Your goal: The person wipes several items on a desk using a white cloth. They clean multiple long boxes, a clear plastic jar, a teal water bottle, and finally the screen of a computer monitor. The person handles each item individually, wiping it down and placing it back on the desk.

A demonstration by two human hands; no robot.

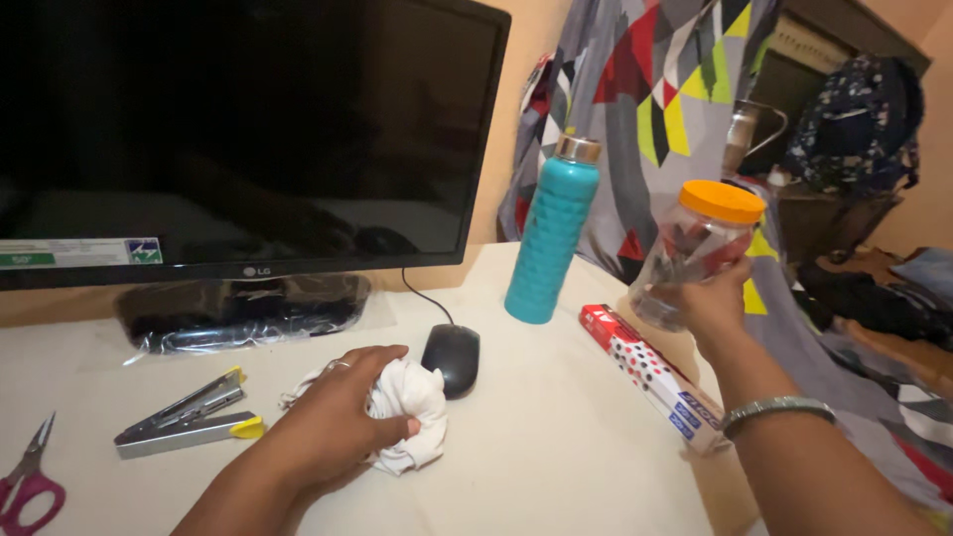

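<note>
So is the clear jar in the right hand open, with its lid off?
No, the clear jar held up by the right hand has its orange lid seated on top.

On the desk [556,467] stand a dark monitor [238,129] far left, a teal bottle [551,233], a black mouse [452,357], a stapler [189,412] and pink scissors [30,481] near left.

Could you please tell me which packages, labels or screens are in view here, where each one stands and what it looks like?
Flat black monitor screen: rear left of the table, switched off.
Small green, white and blue sticker labels: lower left of the screen.
Long red and white carton with dots: flat at the table's right edge.
Clear plastic jar with orange lid: raised in the right hand; no label visible.
</note>
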